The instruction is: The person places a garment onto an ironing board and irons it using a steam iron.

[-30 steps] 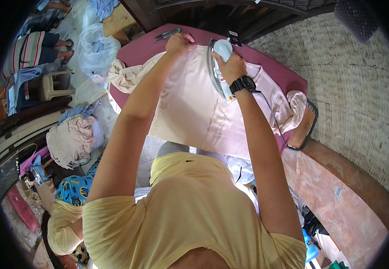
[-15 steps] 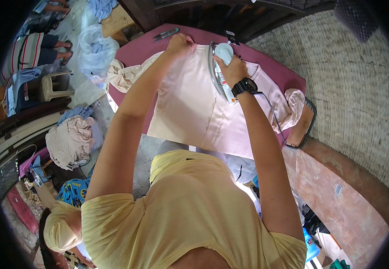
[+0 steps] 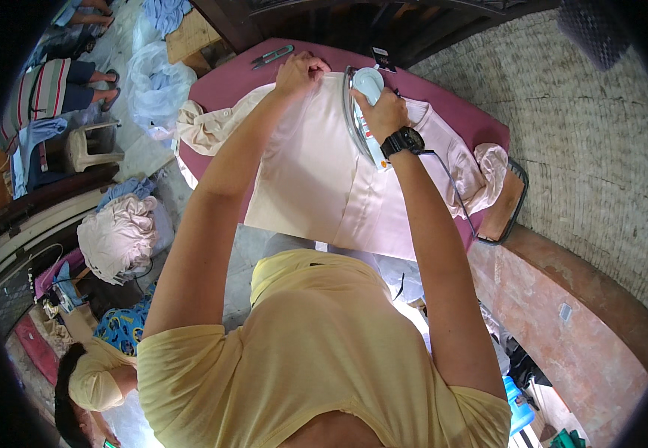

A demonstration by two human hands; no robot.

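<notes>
A pale pink shirt [image 3: 305, 164] lies spread over a maroon-covered ironing board [image 3: 462, 108], with one bunched sleeve at each side. My right hand [image 3: 385, 116], with a black watch at the wrist, is wrapped round the handle of a white iron [image 3: 369, 82]. The iron's metal edge rests along the shirt near its far side. To the left of it, my left hand [image 3: 303, 75] has its fingers pinched together at the shirt's far edge. Just beyond that hand lie green-handled thread snips [image 3: 272, 57]. A small black tag [image 3: 383, 59] sits beyond the iron.
The iron's dark cord [image 3: 454, 183] runs past my right wrist toward the board's end. A pile of light garments [image 3: 118, 235] is at the left, with a plastic stool [image 3: 92, 147] beyond it. Other people are at the far left and lower left. A stone-look ledge [image 3: 563, 299] borders the right.
My left hand has shifted slightly right along the shirt's far edge. The iron stays in my right hand in nearly the same place. The person at lower left has moved a little.
</notes>
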